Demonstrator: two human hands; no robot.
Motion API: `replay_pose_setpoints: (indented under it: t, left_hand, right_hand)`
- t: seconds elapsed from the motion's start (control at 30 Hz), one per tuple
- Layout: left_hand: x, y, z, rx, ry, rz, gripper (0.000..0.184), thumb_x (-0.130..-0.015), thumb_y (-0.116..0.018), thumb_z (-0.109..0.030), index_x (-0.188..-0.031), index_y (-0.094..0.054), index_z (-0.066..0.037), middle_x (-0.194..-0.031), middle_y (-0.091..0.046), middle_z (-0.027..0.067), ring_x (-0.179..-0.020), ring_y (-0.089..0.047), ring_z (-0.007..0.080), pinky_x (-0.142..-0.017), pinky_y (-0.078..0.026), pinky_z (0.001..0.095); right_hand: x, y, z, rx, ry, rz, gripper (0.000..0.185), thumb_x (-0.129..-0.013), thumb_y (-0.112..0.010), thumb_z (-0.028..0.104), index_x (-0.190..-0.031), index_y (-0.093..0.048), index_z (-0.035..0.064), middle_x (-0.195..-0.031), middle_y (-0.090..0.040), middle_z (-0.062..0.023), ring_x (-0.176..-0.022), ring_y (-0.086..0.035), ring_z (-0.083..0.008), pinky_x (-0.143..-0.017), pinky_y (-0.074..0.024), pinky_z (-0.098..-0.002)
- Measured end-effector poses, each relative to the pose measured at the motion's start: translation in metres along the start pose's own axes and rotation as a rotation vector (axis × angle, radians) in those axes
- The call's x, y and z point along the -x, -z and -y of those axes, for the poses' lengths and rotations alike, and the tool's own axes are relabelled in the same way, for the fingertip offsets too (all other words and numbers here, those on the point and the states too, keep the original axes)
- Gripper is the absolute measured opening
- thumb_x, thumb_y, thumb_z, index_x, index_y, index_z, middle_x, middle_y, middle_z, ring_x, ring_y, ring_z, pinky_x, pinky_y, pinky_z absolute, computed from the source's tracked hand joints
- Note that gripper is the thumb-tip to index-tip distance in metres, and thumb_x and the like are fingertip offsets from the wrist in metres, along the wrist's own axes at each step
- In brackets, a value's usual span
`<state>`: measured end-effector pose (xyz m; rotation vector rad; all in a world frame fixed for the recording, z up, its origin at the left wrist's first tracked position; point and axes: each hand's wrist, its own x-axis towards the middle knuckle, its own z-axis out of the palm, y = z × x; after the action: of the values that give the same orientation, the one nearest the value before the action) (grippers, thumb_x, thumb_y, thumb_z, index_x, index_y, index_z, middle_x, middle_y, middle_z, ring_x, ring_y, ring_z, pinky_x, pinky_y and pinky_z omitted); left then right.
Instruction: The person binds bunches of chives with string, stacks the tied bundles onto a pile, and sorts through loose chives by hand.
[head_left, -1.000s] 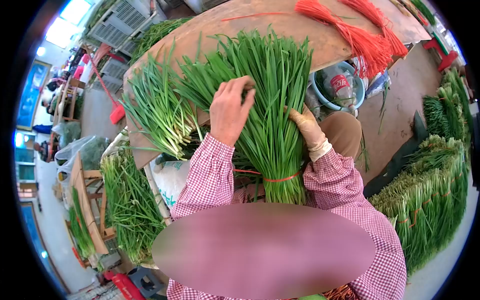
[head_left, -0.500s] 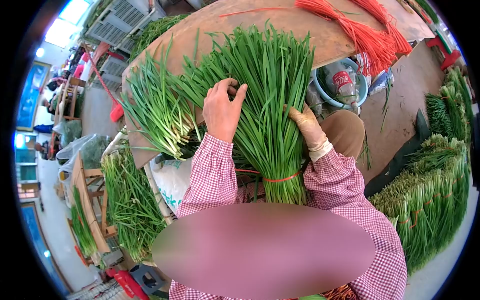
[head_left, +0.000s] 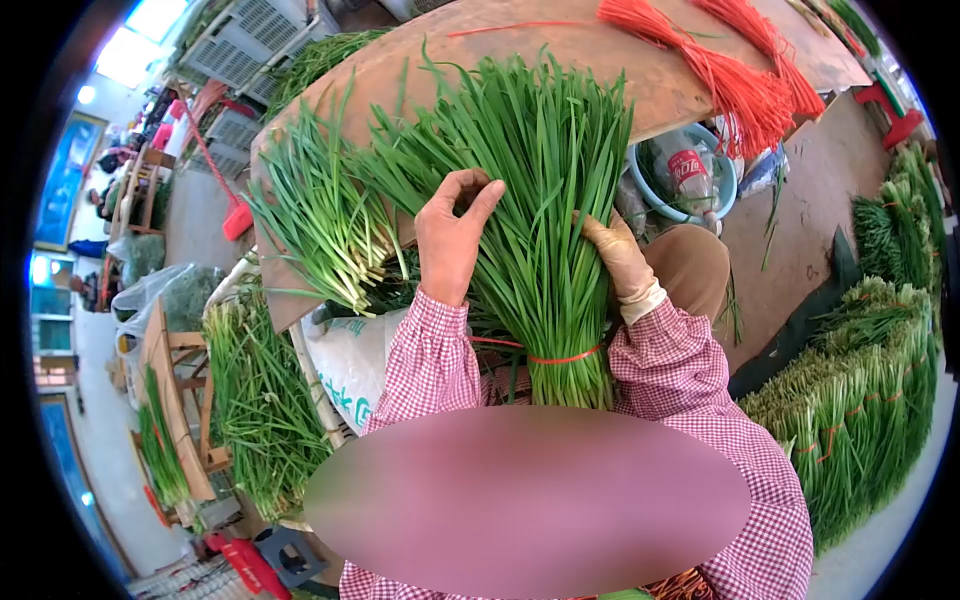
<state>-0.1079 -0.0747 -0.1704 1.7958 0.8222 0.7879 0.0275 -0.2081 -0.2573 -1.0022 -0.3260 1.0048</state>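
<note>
A large bundle of garlic chives [head_left: 545,200] stands in front of me, its leaves fanned over the table and its stalks circled low down by a red tie [head_left: 563,358]. My right hand [head_left: 618,258], in a pale glove, grips the bundle's right side, with most fingers hidden behind the leaves. On the left edge of the leaves is my bare left hand [head_left: 452,235]. Its thumb and forefinger meet in a pinch; whether a leaf is between them is too small to tell. Loose chives [head_left: 335,215] with pale stalk ends lie left of that hand.
Red ties [head_left: 700,70] lie across the far right of the wooden table [head_left: 340,90]. Below its edge, a blue basin [head_left: 728,185] holds a plastic bottle [head_left: 688,170]. Tied chive bundles [head_left: 860,400] stand at right; more chives [head_left: 265,400] are heaped at left beside a white sack [head_left: 345,360].
My left thumb and forefinger have closed into a pinch, and that hand has shifted slightly right and down. My right hand stays on the bundle.
</note>
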Motion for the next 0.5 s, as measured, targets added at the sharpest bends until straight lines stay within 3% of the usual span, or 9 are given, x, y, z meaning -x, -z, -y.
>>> replay_pose_setpoints:
  t: [0.17,0.33,0.47,0.5]
  left_hand:
    - [0.007,-0.01,-0.009,0.216,-0.004,0.069,0.019,-0.083,-0.061,-0.011,-0.094,-0.053,0.001,-0.085,-0.063,0.0055,-0.069,-0.052,0.0064,-0.062,-0.043,0.0205]
    - [0.011,-0.012,-0.016,0.132,0.075,0.083,0.027,-0.085,-0.057,-0.011,-0.107,-0.054,0.004,-0.089,-0.065,0.0086,-0.068,-0.057,0.0089,-0.054,-0.042,0.0207]
    - [0.012,-0.012,-0.006,0.188,0.077,0.09,0.029,-0.086,-0.054,-0.011,-0.108,-0.052,0.008,-0.092,-0.065,0.0106,-0.072,-0.061,0.0113,-0.052,-0.042,0.0202]
    - [0.013,-0.012,-0.005,0.215,0.082,0.072,0.023,-0.086,-0.055,-0.011,-0.103,-0.056,0.004,-0.092,-0.066,0.0092,-0.073,-0.063,0.0117,-0.052,-0.041,0.0202]
  right_hand:
    - [0.0,0.0,-0.001,-0.041,0.0,0.017,0.051,-0.082,-0.064,0.021,-0.122,-0.04,0.0,-0.107,-0.056,-0.0088,-0.09,-0.056,-0.0154,-0.076,-0.0473,-0.0269]
    - [-0.001,-0.003,0.0,-0.02,0.03,0.01,0.049,-0.082,-0.064,0.02,-0.121,-0.042,-0.0003,-0.107,-0.056,-0.0089,-0.091,-0.056,-0.0154,-0.077,-0.047,-0.0273]
    - [0.001,-0.003,-0.001,-0.011,0.031,0.004,0.05,-0.081,-0.065,0.02,-0.12,-0.042,-0.0013,-0.109,-0.056,-0.0093,-0.092,-0.055,-0.0163,-0.08,-0.0464,-0.028]
    - [0.001,-0.002,-0.002,0.027,0.039,-0.016,0.05,-0.082,-0.064,0.021,-0.121,-0.042,-0.0014,-0.11,-0.056,-0.0093,-0.093,-0.055,-0.0167,-0.081,-0.046,-0.0285]
